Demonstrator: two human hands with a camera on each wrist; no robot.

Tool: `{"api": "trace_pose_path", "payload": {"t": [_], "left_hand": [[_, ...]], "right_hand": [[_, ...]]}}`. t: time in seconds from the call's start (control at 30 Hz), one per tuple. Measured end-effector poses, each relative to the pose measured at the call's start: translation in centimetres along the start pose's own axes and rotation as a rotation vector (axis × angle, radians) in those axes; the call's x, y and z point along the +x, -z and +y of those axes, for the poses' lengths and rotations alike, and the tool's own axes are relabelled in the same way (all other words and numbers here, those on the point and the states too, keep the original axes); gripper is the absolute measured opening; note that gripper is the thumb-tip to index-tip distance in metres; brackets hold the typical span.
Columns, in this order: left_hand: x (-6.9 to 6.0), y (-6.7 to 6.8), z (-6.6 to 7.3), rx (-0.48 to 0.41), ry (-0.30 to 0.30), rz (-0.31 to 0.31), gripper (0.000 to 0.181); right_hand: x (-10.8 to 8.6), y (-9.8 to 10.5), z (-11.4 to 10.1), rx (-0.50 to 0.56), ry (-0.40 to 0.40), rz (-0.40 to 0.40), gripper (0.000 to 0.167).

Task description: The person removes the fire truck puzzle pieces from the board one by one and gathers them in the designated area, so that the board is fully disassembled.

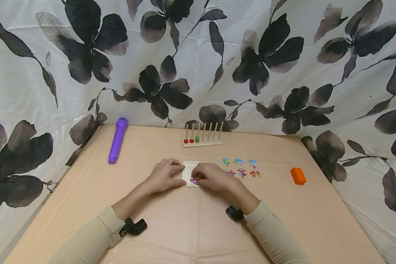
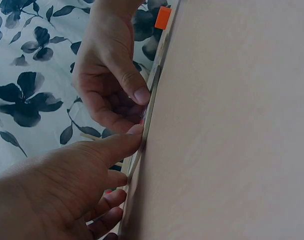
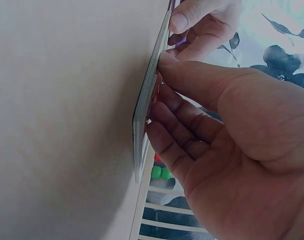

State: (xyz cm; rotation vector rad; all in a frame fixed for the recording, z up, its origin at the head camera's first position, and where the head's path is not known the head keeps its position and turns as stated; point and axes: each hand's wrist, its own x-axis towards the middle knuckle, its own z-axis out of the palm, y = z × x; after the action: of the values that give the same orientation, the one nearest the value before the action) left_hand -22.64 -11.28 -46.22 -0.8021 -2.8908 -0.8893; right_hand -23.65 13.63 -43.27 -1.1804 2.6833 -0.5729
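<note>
A white, shallow puzzle tray [image 1: 188, 168] lies on the table between the two hands. At its left side, my left hand [image 1: 165, 176] holds the edge, the thumb near the front corner and the fingers farther back. My right hand [image 1: 213, 176] reaches over the tray and covers its right part. Its fingers pinch a small red puzzle piece [image 3: 156, 90], mostly hidden by them. A colourful bit of puzzle [image 1: 193, 180] shows at the tray's front, beside the right fingertips. Several loose puzzle pieces [image 1: 239, 161] lie in two rows to the right of the tray.
Behind the tray stands a wooden peg rack [image 1: 202, 144] with red and green beads on some pegs. A purple tube [image 1: 117, 141] lies at the back left. An orange block [image 1: 298, 176] sits at the right. Floral cloth [image 1: 211, 55] hangs behind the table.
</note>
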Motion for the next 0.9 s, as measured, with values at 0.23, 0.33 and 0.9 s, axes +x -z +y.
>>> {"api": "trace_pose_path", "payload": {"t": [0.23, 0.33, 0.9], "left_hand": [[-0.04, 0.01, 0.05, 0.001, 0.001, 0.000, 0.063], [-0.07, 0.04, 0.10, -0.001, 0.000, 0.000, 0.063], [-0.06, -0.07, 0.04, -0.008, 0.001, 0.005, 0.062]], "right_hand": [[0.01, -0.12, 0.06, -0.035, -0.005, 0.006, 0.016], [-0.02, -0.13, 0.03, -0.051, -0.007, 0.010, 0.017], [0.07, -0.28, 0.22, -0.050, 0.008, 0.023, 0.016]]}}
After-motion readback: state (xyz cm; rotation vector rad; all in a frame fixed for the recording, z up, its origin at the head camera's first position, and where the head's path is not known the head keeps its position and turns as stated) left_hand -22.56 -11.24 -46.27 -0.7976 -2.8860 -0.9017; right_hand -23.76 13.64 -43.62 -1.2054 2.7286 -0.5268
